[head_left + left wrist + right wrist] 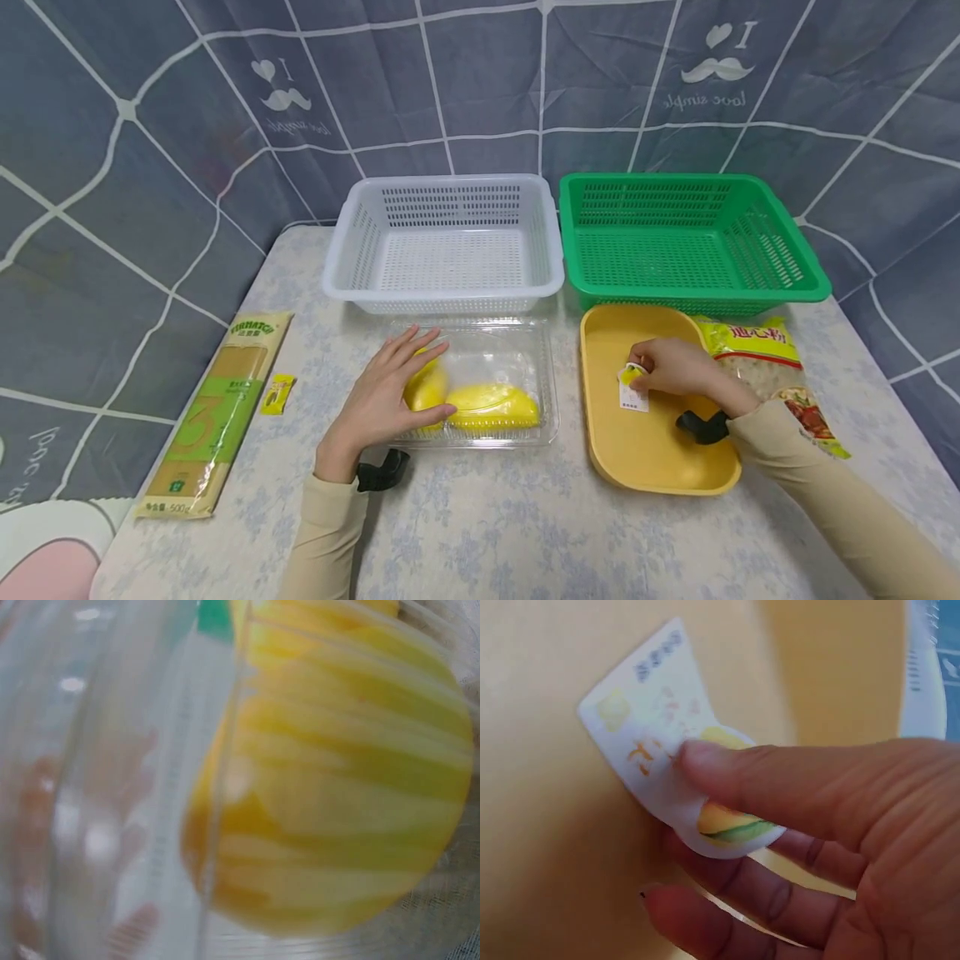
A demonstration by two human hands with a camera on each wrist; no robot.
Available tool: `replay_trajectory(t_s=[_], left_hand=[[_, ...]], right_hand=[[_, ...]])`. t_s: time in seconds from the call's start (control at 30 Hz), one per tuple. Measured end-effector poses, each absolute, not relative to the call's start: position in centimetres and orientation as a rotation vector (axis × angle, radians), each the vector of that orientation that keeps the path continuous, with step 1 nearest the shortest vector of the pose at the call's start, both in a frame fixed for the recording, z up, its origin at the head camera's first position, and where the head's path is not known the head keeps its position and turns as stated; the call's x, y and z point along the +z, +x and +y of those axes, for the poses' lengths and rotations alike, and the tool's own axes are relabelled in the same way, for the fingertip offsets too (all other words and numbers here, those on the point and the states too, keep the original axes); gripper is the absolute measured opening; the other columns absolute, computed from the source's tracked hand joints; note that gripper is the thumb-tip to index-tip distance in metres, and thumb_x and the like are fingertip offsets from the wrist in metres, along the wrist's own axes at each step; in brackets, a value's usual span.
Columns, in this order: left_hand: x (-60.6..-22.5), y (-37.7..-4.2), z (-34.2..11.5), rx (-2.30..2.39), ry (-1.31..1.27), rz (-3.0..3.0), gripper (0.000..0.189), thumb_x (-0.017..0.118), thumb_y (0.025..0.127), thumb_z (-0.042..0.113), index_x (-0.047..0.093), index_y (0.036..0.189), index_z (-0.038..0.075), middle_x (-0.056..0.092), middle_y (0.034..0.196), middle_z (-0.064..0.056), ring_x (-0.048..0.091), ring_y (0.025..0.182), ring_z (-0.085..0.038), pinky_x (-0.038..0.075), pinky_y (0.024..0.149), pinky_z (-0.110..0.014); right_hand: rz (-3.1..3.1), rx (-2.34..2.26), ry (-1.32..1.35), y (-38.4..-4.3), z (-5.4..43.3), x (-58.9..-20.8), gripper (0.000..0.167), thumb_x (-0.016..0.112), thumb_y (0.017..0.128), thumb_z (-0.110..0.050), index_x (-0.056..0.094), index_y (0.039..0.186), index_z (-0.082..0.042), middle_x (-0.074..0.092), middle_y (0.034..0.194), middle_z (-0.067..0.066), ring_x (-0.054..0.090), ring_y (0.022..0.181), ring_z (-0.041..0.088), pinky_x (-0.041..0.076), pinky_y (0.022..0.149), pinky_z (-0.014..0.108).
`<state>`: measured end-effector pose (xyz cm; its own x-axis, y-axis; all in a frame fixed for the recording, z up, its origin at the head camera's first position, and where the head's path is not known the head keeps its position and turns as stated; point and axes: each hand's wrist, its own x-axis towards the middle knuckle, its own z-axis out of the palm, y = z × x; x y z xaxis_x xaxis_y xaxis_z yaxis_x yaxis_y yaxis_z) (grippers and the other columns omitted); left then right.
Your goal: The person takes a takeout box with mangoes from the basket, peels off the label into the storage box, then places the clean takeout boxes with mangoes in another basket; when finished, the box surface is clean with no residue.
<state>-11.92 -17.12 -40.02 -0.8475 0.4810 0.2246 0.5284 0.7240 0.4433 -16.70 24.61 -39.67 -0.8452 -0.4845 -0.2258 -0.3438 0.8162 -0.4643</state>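
My left hand [393, 387] rests with spread fingers on a clear plastic box [551, 400]. Inside the box lie two yellow, mango-like pieces; one [493, 406] is in full view, while the other [426, 385] is partly covered by the hand. Through the clear plastic, the left wrist view shows a rounded yellow piece [330, 787], blurred. Over the yellow tray [637, 454], my right hand [675, 367] pinches a small white card [652, 712] between thumb and fingers. Printed on the card are a mango picture and some characters, part of it hidden by the thumb.
Behind stand a white basket [450, 296] and a green basket [697, 293]. A bag of pasta [765, 371] lies right of the tray, under the right forearm. At far left are a long noodle pack [217, 417] and a small yellow packet [278, 394].
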Motion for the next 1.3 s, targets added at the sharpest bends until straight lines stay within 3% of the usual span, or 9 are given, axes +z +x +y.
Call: replay_trajectory(t_s=[0.3, 0.57, 0.73, 0.83, 0.97, 1.07, 1.17, 1.23, 1.3], left_hand=[[-40.0, -12.1, -17.0, -0.772, -0.84, -2.814, 0.08, 0.068, 0.077, 0.055, 0.045, 0.143, 0.016, 0.031, 0.152, 0.002, 0.015, 0.142, -0.022, 0.012, 0.111, -0.048], [-40.2, -12.1, -16.9, -0.777, -0.841, -2.814, 0.08, 0.066, 0.078, 0.057, 0.043, 0.144, 0.018, 0.029, 0.152, 0.003, 0.014, 0.142, -0.02, 0.011, 0.111, -0.047], [-40.2, -11.9, -17.0, -0.776, -0.837, -2.813, 0.08, 0.067, 0.078, 0.056, 0.044, 0.144, 0.017, 0.03, 0.152, 0.003, 0.015, 0.142, -0.021, 0.011, 0.111, -0.046], [-40.2, -11.8, -17.1, -0.78, -0.834, -2.817, 0.08, 0.067, 0.078, 0.055, 0.044, 0.144, 0.017, 0.03, 0.152, 0.002, 0.015, 0.142, -0.022, 0.011, 0.111, -0.047], [-40.2, -11.7, -17.1, -0.797, -0.834, -2.819, 0.08, 0.068, 0.078, 0.054, 0.044, 0.144, 0.016, 0.031, 0.152, 0.001, 0.015, 0.141, -0.023, 0.011, 0.111, -0.048], [-40.2, -11.8, -17.0, -0.799, -0.841, -2.819, 0.08, 0.068, 0.078, 0.054, 0.044, 0.144, 0.016, 0.031, 0.151, 0.0, 0.015, 0.141, -0.023, 0.012, 0.111, -0.049], [-40.1, -12.1, -17.0, -0.792, -0.847, -2.819, 0.08, 0.068, 0.078, 0.054, 0.044, 0.144, 0.015, 0.031, 0.152, 0.0, 0.015, 0.141, -0.024, 0.012, 0.111, -0.05], [-40.0, -12.2, -17.1, -0.783, -0.849, -2.825, 0.08, 0.068, 0.078, 0.054, 0.044, 0.144, 0.016, 0.031, 0.152, 0.0, 0.015, 0.142, -0.024, 0.012, 0.111, -0.05], [-39.9, -12.3, -17.1, -0.784, -0.849, -2.835, 0.081, 0.068, 0.078, 0.054, 0.043, 0.144, 0.016, 0.03, 0.152, 0.0, 0.014, 0.142, -0.024, 0.012, 0.111, -0.049]], right_hand=[[2.806, -0.412, -0.593, -16.2, 24.3, -39.4, 0.029, 0.078, 0.077, -0.023, 0.058, 0.093, -0.008, 0.046, 0.064, -0.006, 0.043, 0.055, 0.012, 0.033, 0.051, 0.029], [2.76, -0.537, -0.745, -16.3, 25.7, -37.3, 0.024, 0.069, 0.088, -0.019, 0.064, 0.107, -0.006, 0.059, 0.078, -0.005, 0.051, 0.063, 0.008, 0.043, 0.056, 0.029], [2.935, -0.78, -0.822, -17.1, 28.2, -35.0, 0.015, 0.064, 0.092, -0.016, 0.068, 0.104, -0.008, 0.063, 0.079, -0.003, 0.056, 0.067, 0.008, 0.046, 0.057, 0.027], [3.134, -0.939, -0.653, -17.8, 30.3, -34.2, 0.015, 0.063, 0.093, -0.017, 0.07, 0.103, -0.007, 0.063, 0.082, -0.01, 0.055, 0.067, 0.001, 0.044, 0.056, 0.02], [3.309, -1.122, -0.237, -19.0, 33.5, -34.1, 0.029, 0.059, 0.094, -0.024, 0.067, 0.111, -0.002, 0.057, 0.089, -0.022, 0.049, 0.078, -0.007, 0.037, 0.067, 0.015], [3.342, -1.108, -0.026, -20.1, 35.8, -34.3, 0.04, 0.053, 0.097, -0.026, 0.06, 0.122, 0.004, 0.061, 0.11, 0.002, 0.052, 0.103, 0.015, 0.035, 0.09, 0.031], [3.283, -1.037, 0.085, -21.0, 37.7, -34.8, 0.049, 0.047, 0.098, -0.026, 0.047, 0.135, 0.007, 0.041, 0.136, 0.03, 0.033, 0.126, 0.043, 0.02, 0.103, 0.056], [3.208, -1.042, 0.135, -21.6, 38.8, -35.3, 0.056, 0.045, 0.099, -0.028, 0.036, 0.142, 0.006, 0.028, 0.144, 0.033, 0.018, 0.133, 0.05, 0.009, 0.105, 0.062], [3.141, -1.085, 0.201, -22.1, 39.4, -35.8, 0.061, 0.043, 0.099, -0.032, 0.028, 0.147, 0.002, 0.021, 0.148, 0.031, 0.013, 0.135, 0.049, 0.012, 0.104, 0.063]])
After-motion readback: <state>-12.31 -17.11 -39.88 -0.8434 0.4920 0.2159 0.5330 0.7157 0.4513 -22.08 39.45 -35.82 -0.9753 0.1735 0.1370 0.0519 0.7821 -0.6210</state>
